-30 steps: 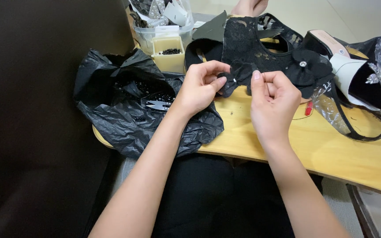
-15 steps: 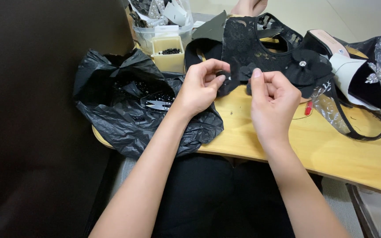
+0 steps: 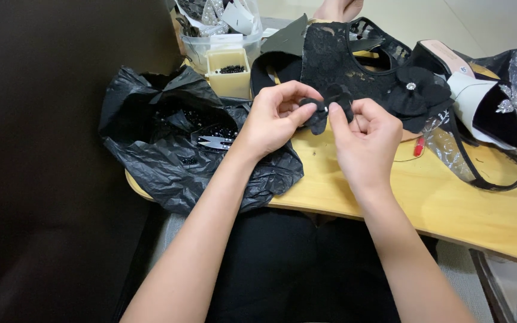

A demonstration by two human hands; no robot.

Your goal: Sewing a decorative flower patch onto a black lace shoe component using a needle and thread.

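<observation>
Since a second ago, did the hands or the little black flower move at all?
Hardly. Both hands, left hand and right hand, still pinch the small black fabric flower between their fingers above the wooden table. The black plastic bag, lace piece and shoe stayed put.

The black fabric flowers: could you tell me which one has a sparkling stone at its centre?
The larger flower lying on the lace by the shoe; the smaller flower pinched between both hands shows none.

Small black fabric flower (image 3: 324, 110), fingertip-pinched
</observation>
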